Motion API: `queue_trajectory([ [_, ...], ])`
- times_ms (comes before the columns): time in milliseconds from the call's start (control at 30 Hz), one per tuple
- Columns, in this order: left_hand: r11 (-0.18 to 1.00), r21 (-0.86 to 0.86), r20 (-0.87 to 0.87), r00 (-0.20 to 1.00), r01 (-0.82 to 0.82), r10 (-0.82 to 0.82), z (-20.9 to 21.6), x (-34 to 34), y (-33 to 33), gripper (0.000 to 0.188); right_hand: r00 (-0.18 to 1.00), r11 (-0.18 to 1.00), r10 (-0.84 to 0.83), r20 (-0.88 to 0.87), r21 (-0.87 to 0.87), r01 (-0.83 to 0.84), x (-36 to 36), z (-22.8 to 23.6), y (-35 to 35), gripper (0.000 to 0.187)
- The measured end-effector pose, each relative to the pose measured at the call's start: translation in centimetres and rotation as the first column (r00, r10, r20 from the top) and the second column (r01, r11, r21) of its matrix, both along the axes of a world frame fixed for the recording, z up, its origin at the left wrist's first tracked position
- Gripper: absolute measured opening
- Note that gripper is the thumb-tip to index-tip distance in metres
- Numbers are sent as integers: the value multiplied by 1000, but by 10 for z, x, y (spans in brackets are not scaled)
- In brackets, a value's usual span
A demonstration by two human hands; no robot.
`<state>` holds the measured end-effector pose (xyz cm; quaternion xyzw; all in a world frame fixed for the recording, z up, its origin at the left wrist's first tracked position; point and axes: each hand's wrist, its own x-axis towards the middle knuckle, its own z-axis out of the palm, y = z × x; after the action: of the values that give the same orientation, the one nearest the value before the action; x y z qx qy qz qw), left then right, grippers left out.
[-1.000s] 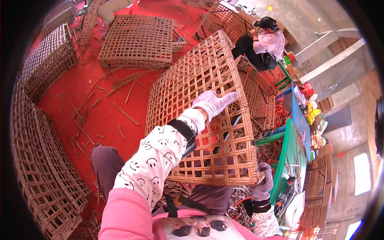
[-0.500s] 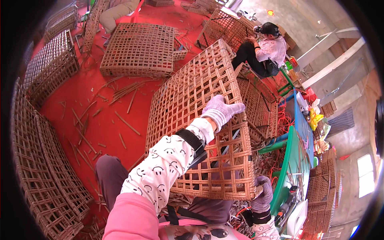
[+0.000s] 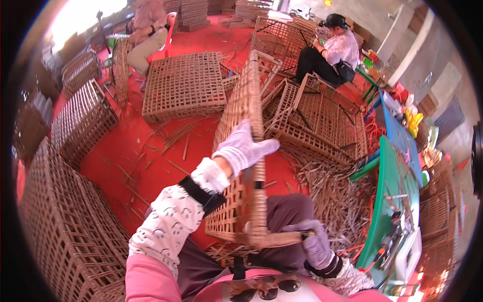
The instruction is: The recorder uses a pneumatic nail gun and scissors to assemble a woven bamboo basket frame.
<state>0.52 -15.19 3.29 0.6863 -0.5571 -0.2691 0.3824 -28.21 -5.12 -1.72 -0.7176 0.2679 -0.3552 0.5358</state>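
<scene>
Between my hands a shallow, box-like wicker basket (image 3: 231,211) of open brown weave stands on its side, its rim turned toward me. Wearing a pale lilac knit glove, my left hand (image 3: 242,147) is closed over the near upright edge, thumb pointing right; its fingertips are partly hidden by the weave. My right hand (image 3: 317,244), gloved alike, is closed around the end of the basket's lower edge, beside my right knee. Past the basket lies another open wicker basket (image 3: 322,121) with dark struts inside.
Finished-looking woven boxes (image 3: 183,85) stand ahead, and tall ones (image 3: 75,221) line the left. Cane scraps (image 3: 332,196) cover the red floor at right. A green table (image 3: 385,191) with tools stands there. One person (image 3: 339,55) sits far right, another (image 3: 146,30) far left.
The basket has swung from showing its broad woven face to nearly edge-on. My left hand has moved left and slightly down with it; my right hand keeps hold of the lower corner. The view has tilted up.
</scene>
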Motion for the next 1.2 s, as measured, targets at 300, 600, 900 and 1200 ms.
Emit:
queue_trajectory([
  [300,964,194,511,857,-182,59,26,57,116,63,664,656,747,-14,-137,-742,105,-17,10,72],
  [600,983,172,409,913,-65,-12,53,37,208,68,812,818,-519,-267,-429,382,58,-28,-319,90],
  [900,975,108,615,784,-193,87,35,64,180,50,881,880,-472,-25,-79,469,57,-14,-385,36],
  [1200,887,-161,367,808,-433,461,-16,193,141,50,677,328,-699,-230,-945,18,98,207,-250,40],
])
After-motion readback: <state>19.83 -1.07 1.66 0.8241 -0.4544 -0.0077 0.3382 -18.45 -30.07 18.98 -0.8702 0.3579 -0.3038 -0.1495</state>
